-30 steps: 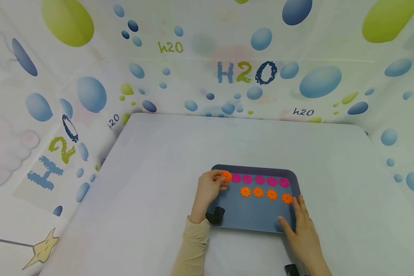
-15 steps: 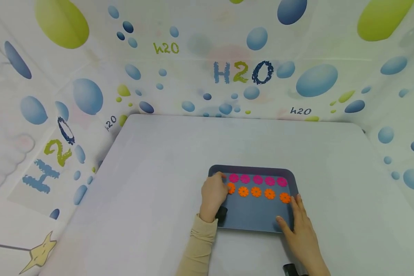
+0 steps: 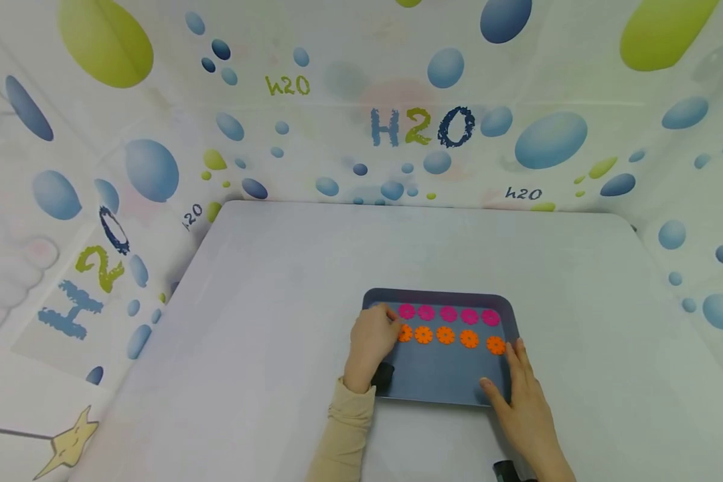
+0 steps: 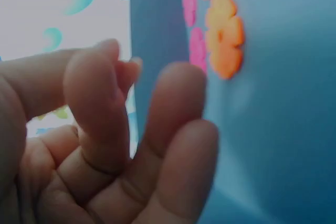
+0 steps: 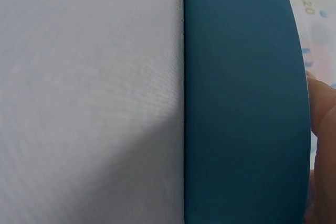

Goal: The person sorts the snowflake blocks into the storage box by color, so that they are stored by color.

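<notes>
My left hand [image 3: 373, 338] is over the left part of a blue-grey tray [image 3: 440, 378], beside an orange flower-shaped piece [image 3: 406, 333]. In the left wrist view its fingers [image 4: 181, 90] are loosely bent with nothing between them, and an orange flower piece [image 4: 224, 38] lies apart from them. Five pieces make up an orange row, under a row of several pink flower pieces [image 3: 448, 314]. At the tray's right side rests my right hand [image 3: 527, 408], fingers fairly straight near the rightmost orange piece [image 3: 496, 345]. The tray's side [image 5: 241, 98] hides much of that hand in the right wrist view.
The tray stands on a large white table [image 3: 277, 288]. Behind and beside the table hangs a patterned backdrop [image 3: 337, 120] with drops and lettering. Black wrist straps show on both arms.
My left hand has brought an orange flower piece down from the tray's upper left to the left end of the orange row and let go of it. The right hand stays put.
</notes>
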{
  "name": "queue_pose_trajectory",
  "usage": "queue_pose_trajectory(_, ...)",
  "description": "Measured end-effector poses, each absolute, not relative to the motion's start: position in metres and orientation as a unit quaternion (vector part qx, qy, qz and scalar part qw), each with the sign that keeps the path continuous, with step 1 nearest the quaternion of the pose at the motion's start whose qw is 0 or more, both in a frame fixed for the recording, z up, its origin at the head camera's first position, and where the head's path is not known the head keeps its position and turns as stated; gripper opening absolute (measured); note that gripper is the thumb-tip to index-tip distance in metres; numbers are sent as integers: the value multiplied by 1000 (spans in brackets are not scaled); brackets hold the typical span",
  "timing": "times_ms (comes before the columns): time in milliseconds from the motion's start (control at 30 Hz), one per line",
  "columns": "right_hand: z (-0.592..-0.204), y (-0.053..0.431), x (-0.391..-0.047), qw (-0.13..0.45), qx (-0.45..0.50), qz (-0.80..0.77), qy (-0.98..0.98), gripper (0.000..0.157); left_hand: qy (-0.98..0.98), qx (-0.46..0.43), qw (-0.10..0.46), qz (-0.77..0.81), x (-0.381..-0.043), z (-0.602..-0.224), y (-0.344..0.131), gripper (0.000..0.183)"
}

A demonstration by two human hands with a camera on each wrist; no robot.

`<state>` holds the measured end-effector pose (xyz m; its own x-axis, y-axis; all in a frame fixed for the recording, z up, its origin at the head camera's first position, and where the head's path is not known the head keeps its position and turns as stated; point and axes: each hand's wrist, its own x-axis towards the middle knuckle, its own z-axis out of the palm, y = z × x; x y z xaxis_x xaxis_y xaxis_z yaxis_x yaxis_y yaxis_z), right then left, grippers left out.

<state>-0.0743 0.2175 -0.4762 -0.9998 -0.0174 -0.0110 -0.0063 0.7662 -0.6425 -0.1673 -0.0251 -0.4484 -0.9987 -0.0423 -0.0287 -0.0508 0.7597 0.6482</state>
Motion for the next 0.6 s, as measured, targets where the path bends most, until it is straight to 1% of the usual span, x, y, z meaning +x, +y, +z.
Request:
queue_pose_trajectory(100,-475,218,-75,11,-6,-341,940,80,932,-6,-13,363,-165,-441,-31,19)
queue_pose_trajectory(167,-475,219,-76,12,-5,-338,941,80,933,4,-44,357,-163,-435,-37,18)
queue_pose_trajectory(333,-476,220,-77,15,-3,-329,944,80,935,20,-178,305,-156,-426,-55,10)
queue_pose_trajectory(367,-477,220,-77,15,-3,-329,944,80,933,23,-207,292,-155,-426,-59,10)
queue_pose_trajectory(433,-477,222,-78,14,-5,-328,945,80,928,29,-249,276,-153,-427,-68,11)
queue_pose_trajectory(467,-478,222,-78,14,-6,-327,945,80,926,33,-262,270,-153,-428,-72,14)
queue_pose_trajectory(533,-478,223,-79,7,-8,-327,945,80,925,42,-273,261,-153,-432,-80,22)
queue_pose_trajectory(600,-478,224,-79,4,-10,-327,945,80,932,45,-254,255,-152,-436,-87,35)
